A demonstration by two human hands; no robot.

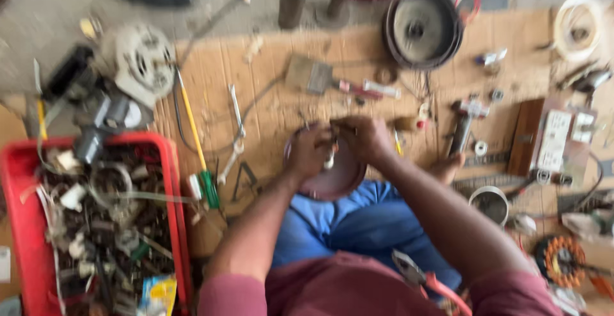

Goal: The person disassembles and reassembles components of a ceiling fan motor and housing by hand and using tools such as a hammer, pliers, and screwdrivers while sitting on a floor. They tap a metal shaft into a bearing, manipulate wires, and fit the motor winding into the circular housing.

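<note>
Cardboard sheeting [281,108] covers the grey floor [57,9] where we sit, and nearly all the clutter lies on it. Largest of the things around us is the red plastic crate [173,188] at our left, heaped with metal scraps, wire and small white fittings. Ahead and to the right stands a round dark motor housing [423,27], well apart from our hands. At the upper left lies a white round end cover [144,60], with dark blocky parts beside it. On the far right sits a brown wooden board carrying white terminal pieces [551,140].

Between our knees (blue trousers show beneath) rests a round maroon disc [342,175], partly hidden by our wrists. Our left hand [311,151] and right hand [366,138] meet just above it, both curled narrow, fingertips pinched together on a small pale part [330,160]; the blur keeps us from telling what that part is, or which hand bears it more.

Smaller things follow: a yellow-shafted screwdriver with a green handle [195,140] lying between crate and disc, a silver spanner [236,130] just beside it, a small metal cup [491,204] near our right forearm, an orange copper-wound coil [561,258] at lower right, and red-handled pliers [428,281] resting on our lap.
</note>
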